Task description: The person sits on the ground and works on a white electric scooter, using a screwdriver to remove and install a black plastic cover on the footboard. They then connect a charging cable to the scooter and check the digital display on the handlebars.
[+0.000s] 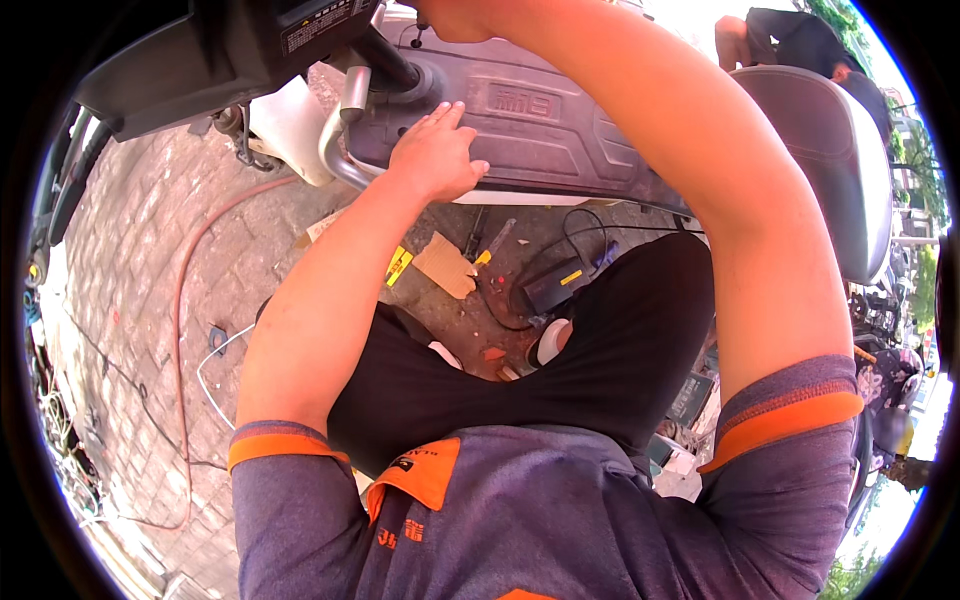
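My left hand (440, 150) is at the dark ribbed footboard (540, 140) of a scooter, fingers stretched out and resting near the base of the black steering column (390, 60). Just left of it is a curved silver metal tube (331, 150). My right hand (462, 18) is at the top edge, partly cut off, with curled fingers closed near a small black part (418, 38); what they hold is hidden. A black plastic housing (200, 60) hangs at upper left above a white panel (285, 130).
The scooter seat (820, 170) is at right, with another person (790, 45) behind it and more vehicles beyond. On the paving below lie cardboard (445, 265), a black device with cables (550, 285), a yellow packet (398, 265) and a reddish hose (183, 300).
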`<state>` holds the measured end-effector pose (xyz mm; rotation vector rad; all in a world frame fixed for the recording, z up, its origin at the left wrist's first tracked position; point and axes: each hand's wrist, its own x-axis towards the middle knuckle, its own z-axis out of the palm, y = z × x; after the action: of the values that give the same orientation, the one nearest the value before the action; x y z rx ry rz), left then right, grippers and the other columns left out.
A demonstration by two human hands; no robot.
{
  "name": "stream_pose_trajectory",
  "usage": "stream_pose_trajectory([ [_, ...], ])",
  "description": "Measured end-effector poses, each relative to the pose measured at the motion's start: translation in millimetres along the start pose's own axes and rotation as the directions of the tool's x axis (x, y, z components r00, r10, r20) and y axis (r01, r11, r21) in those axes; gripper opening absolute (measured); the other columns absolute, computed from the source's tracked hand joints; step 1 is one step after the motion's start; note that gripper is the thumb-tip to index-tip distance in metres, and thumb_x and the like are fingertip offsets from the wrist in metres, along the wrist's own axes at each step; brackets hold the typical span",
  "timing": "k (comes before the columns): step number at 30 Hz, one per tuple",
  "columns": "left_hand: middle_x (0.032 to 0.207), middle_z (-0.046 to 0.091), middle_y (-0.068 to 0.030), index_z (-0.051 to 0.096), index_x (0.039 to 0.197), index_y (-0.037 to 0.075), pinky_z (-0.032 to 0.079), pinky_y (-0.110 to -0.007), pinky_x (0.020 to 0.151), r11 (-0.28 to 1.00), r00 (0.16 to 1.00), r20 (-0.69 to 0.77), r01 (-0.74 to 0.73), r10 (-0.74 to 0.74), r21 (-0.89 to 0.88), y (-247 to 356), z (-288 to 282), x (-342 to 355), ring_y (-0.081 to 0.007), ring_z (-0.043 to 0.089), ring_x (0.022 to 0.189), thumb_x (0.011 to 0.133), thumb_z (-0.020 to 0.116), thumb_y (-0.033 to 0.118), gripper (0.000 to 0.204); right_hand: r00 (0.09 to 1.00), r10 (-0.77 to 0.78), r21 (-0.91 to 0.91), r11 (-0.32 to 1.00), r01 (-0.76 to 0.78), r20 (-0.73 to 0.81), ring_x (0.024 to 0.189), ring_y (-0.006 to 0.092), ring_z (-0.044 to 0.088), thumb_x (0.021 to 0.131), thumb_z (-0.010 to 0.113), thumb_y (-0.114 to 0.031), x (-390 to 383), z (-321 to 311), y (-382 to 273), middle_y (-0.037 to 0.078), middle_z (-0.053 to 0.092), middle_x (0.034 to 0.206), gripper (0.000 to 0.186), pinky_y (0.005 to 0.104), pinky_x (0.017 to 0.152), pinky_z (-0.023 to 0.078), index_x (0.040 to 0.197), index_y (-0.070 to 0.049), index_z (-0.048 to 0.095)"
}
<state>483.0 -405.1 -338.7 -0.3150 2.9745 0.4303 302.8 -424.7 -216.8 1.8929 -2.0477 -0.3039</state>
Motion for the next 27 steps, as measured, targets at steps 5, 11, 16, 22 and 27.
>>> stream_pose_trajectory([
  [5,0.173,0.029,-0.0216,0.061,0.145,0.003,0.021,-0.043,0.133,0.999,0.998,0.049,0.041,-0.041,-0.009,1.5,-1.6,-8.9,-0.0335,0.024,0.162,0.103,0.061,0.047,0.061,0.982,0.072,0.141,0.985,-0.097,0.177,0.107,0.0355,0.074,0.098,0.064,-0.027,-5.9,-37.0,-21.7,0.015,0.079,0.108,0.033,0.0474,0.089,0.058,0.127,-0.013,0.071],
  [11,0.174,0.027,-0.0200,0.056,0.153,0.008,0.021,-0.042,0.133,1.000,0.995,0.100,-0.008,0.010,-0.022,12.9,-3.8,4.1,-0.0316,0.023,0.163,0.103,0.060,0.050,0.065,0.948,0.281,0.252,0.916,-0.312,0.152,0.105,0.0373,0.075,0.098,0.063,-0.031,-28.6,-5.1,10.9,0.017,0.078,0.107,0.032,0.0482,0.087,0.059,0.120,-0.011,0.074],
  [16,0.172,0.031,-0.0215,0.059,0.151,0.008,0.025,-0.043,0.131,0.997,0.997,0.044,-0.061,0.063,-0.037,4.2,-2.1,-0.7,-0.0349,0.027,0.161,0.099,0.066,0.047,0.065,0.877,0.478,0.371,0.808,-0.458,0.043,0.097,0.0377,0.074,0.100,0.063,-0.038,-168.3,-60.1,6.0,0.016,0.076,0.098,0.033,0.0486,0.084,0.058,0.111,-0.009,0.073],
  [22,0.170,0.036,-0.0203,0.063,0.147,0.008,0.031,-0.044,0.128,1.000,1.000,0.012,-0.022,0.022,-0.011,11.3,-13.0,-9.2,-0.0354,0.032,0.159,0.097,0.069,0.044,0.062,0.412,0.911,0.679,0.317,-0.663,-0.023,0.085,0.0352,0.072,0.100,0.069,-0.029,-449.1,-123.7,-38.0,0.014,0.074,0.091,0.024,0.0449,0.076,0.055,0.111,-0.008,0.071],
  [27,0.168,0.041,-0.0205,0.063,0.145,0.006,0.034,-0.045,0.126,0.999,0.999,0.010,-0.031,0.031,-0.018,42.1,1.6,-4.8,-0.0365,0.037,0.156,0.097,0.072,0.040,0.060,-0.027,0.922,0.294,-0.151,-0.944,0.387,0.094,0.0368,0.074,0.101,0.067,-0.038,-679.1,-4.2,-146.8,0.018,0.075,0.093,0.035,0.0488,0.083,0.056,0.123,-0.011,0.071],
])
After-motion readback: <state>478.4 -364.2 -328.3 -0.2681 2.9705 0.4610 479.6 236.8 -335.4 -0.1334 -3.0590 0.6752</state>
